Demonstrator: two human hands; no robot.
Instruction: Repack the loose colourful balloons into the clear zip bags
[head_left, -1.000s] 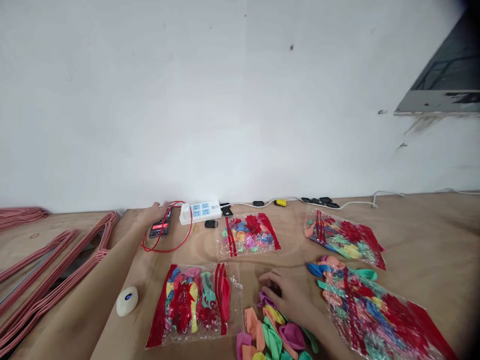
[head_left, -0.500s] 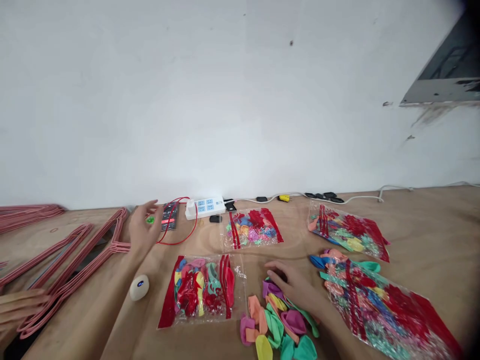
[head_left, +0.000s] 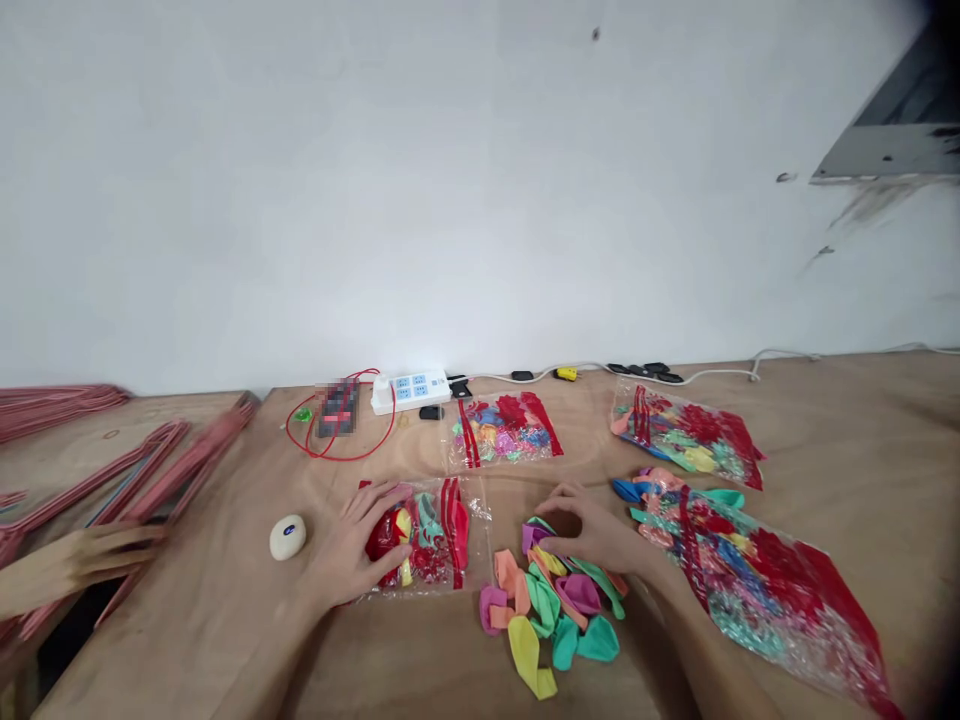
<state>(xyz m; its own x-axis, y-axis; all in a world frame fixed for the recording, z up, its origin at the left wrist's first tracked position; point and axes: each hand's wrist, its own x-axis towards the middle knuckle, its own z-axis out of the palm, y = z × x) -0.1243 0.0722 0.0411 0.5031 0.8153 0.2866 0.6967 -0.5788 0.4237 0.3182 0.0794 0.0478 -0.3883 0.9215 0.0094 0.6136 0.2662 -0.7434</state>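
Loose balloons (head_left: 545,597) are piled on the counter (head_left: 420,665) at the lower centre of the frame. Their upper edge is partly covered by the curled right hand (head_left: 592,530); whether any is gripped cannot be told. Just to their left, a filled bag (head_left: 456,530) is covered at its left side by the wide-spread left hand (head_left: 352,550).

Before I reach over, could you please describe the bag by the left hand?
On the table, find the white power strip by the wall. Nearer the viewer lies a clear balloon bag with red stripes, the only bag partly hidden by the left hand.
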